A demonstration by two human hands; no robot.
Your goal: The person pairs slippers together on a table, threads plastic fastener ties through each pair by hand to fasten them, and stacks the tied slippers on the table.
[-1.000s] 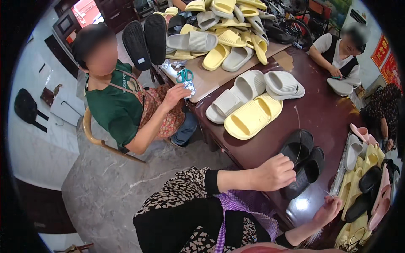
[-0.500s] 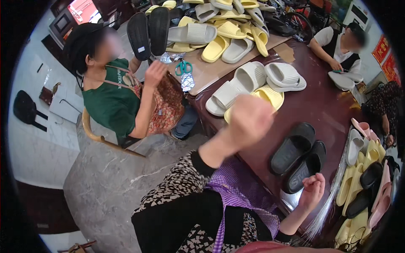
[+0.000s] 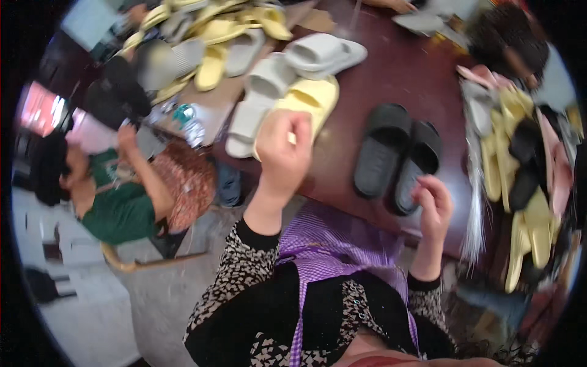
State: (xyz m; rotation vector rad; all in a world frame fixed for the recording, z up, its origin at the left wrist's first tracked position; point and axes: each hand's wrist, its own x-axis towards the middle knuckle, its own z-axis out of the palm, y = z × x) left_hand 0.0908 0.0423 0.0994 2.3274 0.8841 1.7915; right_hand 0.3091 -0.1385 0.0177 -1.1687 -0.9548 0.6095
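Note:
My left hand (image 3: 284,150) is curled into a fist above the near table edge, in front of a yellow slipper (image 3: 306,101). Whatever is inside it, if anything, is hidden. My right hand (image 3: 435,208) hovers by the near end of a black slipper (image 3: 422,160), its fingers bent together in a pinch; anything held there is too small to make out. A second black slipper (image 3: 380,153) lies to the left of the first. Beyond my left hand are light grey slippers (image 3: 260,92), with another grey pair (image 3: 324,54) stacked behind.
A bundle of thin white strands (image 3: 474,208) hangs along the dark red table's (image 3: 391,73) right side. Yellow slippers (image 3: 531,229), pink and black ones crowd the far right. A heap of slippers (image 3: 217,30) fills the back left. A co-worker in green (image 3: 125,199) sits at left, near teal-handled scissors (image 3: 183,114).
The view has swung, shifting the table scene up and left. My left hand has drawn back toward my body, from over the yellow slippers; my right hand remains near the black pair.

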